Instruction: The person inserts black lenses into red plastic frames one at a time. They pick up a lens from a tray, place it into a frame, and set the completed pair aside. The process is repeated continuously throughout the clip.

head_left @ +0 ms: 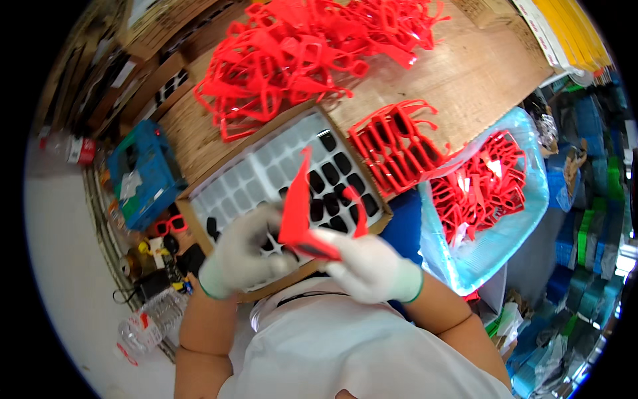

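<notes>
White knit gloves with green cuffs cover both hands. My right hand (375,266) grips a red glasses frame (297,216) by its lower edge, its temple arms pointing up and away. A dark lens shows in the part of the frame beside my fingers. Just left of the frame is my left hand (246,253), its fingers bent but smeared by motion, so what they hold, if anything, is not clear. Beneath both hands lies a cardboard box (199,189) with a pale compartment tray (249,173). Dark lenses (342,163) sit in many pockets, mostly toward the right.
Tangled red frames (286,60) pile on the wooden table (465,66). Stacked red sunglasses (399,146) stand right of the box. Farther right, a blue-lined bin (531,193) holds more red glasses. At left are a blue case (143,176) and a plastic bottle (143,332).
</notes>
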A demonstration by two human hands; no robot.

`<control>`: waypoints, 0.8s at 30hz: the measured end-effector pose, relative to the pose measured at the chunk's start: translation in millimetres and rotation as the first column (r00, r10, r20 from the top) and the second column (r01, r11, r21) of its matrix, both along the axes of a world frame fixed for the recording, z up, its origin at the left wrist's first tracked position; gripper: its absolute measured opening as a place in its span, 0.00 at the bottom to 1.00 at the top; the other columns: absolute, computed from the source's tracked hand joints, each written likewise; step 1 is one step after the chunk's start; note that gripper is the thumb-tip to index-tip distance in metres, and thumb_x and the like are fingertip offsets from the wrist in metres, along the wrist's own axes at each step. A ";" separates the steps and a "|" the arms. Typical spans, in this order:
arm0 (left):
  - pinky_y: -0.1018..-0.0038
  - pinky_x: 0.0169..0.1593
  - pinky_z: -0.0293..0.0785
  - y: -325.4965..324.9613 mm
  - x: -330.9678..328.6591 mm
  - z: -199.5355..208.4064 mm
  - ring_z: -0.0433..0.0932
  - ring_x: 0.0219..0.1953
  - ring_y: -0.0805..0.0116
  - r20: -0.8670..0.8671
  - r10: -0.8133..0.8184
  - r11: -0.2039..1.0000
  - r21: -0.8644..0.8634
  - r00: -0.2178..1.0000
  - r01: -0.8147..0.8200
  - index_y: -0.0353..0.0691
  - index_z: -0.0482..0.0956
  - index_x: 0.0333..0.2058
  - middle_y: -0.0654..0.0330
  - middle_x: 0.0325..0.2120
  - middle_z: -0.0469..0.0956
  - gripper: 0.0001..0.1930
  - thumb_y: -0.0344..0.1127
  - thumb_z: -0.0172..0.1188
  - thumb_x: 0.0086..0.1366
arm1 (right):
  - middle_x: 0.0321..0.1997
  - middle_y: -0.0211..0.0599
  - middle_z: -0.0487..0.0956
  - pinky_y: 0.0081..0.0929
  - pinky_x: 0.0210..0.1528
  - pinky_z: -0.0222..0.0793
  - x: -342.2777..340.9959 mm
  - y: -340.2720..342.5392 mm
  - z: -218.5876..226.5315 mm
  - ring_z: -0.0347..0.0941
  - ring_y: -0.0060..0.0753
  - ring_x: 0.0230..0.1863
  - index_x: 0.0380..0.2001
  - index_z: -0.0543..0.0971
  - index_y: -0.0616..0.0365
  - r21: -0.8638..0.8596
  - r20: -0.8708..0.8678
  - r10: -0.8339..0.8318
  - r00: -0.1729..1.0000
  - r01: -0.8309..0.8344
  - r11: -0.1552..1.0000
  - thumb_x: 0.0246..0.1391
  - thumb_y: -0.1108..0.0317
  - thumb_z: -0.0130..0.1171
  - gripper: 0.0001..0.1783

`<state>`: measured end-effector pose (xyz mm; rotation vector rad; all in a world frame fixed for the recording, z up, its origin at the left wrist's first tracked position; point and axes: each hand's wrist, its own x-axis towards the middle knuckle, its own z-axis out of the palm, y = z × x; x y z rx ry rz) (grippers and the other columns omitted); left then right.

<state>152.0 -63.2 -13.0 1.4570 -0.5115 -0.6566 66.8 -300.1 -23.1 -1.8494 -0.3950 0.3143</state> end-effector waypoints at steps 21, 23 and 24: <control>0.71 0.39 0.77 21.7 76.5 -12.5 0.80 0.28 0.66 0.300 0.649 0.709 0.096 0.699 -0.699 0.30 0.71 0.41 0.50 0.32 0.80 0.15 0.39 0.44 0.74 | 0.40 0.57 0.82 0.44 0.53 0.72 124.0 -197.2 -68.6 0.78 0.58 0.47 0.47 0.79 0.63 -0.652 0.013 -0.618 0.786 0.475 0.591 0.62 0.55 0.52 0.21; 0.72 0.36 0.78 38.9 40.9 -5.1 0.79 0.25 0.67 0.261 0.501 0.806 0.206 0.825 -0.555 0.30 0.70 0.40 0.50 0.30 0.80 0.15 0.39 0.43 0.74 | 0.41 0.55 0.82 0.46 0.51 0.73 124.0 -177.1 -66.8 0.79 0.57 0.47 0.49 0.79 0.61 -0.560 0.482 -0.475 0.736 0.676 0.479 0.62 0.55 0.53 0.21; 0.72 0.34 0.78 45.0 23.6 -1.2 0.79 0.23 0.68 0.222 0.403 0.851 0.265 0.888 -0.453 0.30 0.69 0.40 0.50 0.29 0.80 0.15 0.39 0.42 0.74 | 0.42 0.54 0.82 0.48 0.50 0.74 123.5 -162.8 -62.2 0.79 0.57 0.47 0.50 0.79 0.59 -0.473 0.682 -0.366 0.633 0.764 0.439 0.61 0.55 0.53 0.21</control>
